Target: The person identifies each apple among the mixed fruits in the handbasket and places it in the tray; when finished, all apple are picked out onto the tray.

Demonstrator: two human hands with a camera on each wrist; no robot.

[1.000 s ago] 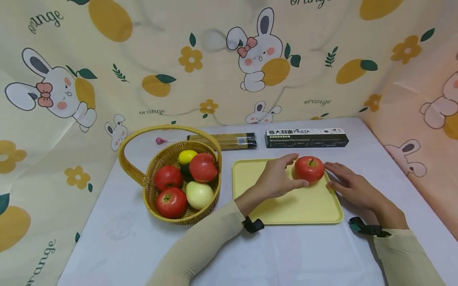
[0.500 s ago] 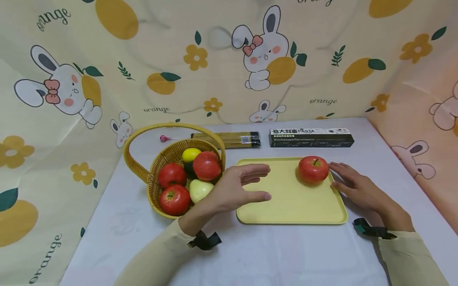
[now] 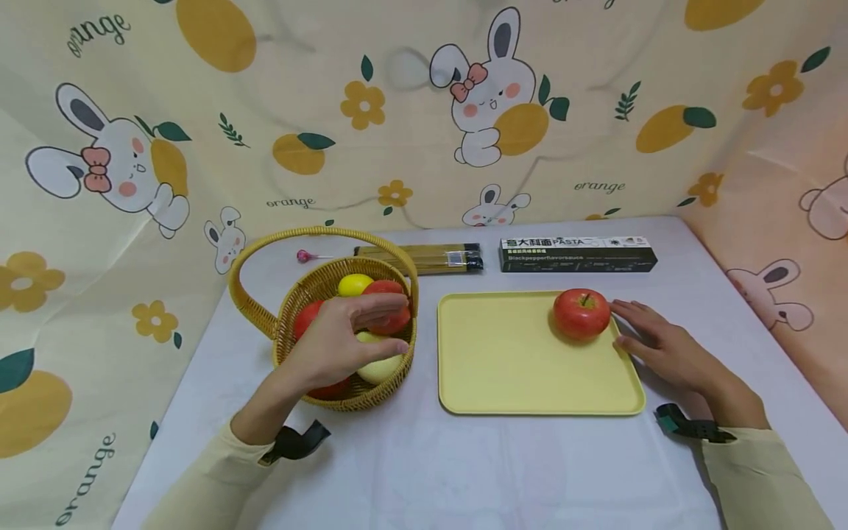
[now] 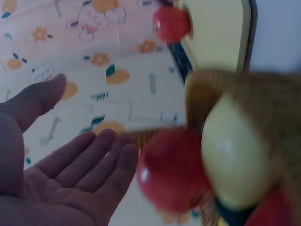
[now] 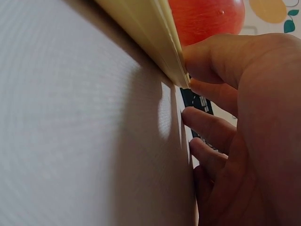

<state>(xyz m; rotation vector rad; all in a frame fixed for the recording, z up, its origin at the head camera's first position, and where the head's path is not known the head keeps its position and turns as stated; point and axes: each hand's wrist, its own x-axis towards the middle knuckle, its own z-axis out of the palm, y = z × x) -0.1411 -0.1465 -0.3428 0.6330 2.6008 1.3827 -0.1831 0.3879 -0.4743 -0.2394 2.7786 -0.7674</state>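
My left hand (image 3: 338,338) is over the wicker basket (image 3: 258,313), thumb and fingers spread apart and nothing between them. Inside the basket are red apples (image 4: 171,169), a pale yellow-green round fruit (image 4: 237,153) and a yellow lemon (image 3: 355,285); the hand hides part of them in the head view. My right hand (image 3: 672,353) rests at the right edge of the yellow tray (image 3: 503,383), its fingers fairly straight and its thumb touching the rim in the right wrist view. One red apple (image 3: 581,314) sits on the tray near that hand.
Behind the tray lies a black and white pasta box (image 3: 578,255). Packs of dry noodles (image 3: 430,259) and a wrapped lollipop (image 3: 305,256) lie behind the basket. The basket's tall handle (image 3: 248,298) arches over its left and back. A printed cloth hangs behind the table.
My left hand has left the apple on the tray and moved left, past the tray's edge, to over the basket. The right hand and the apple have stayed in place.
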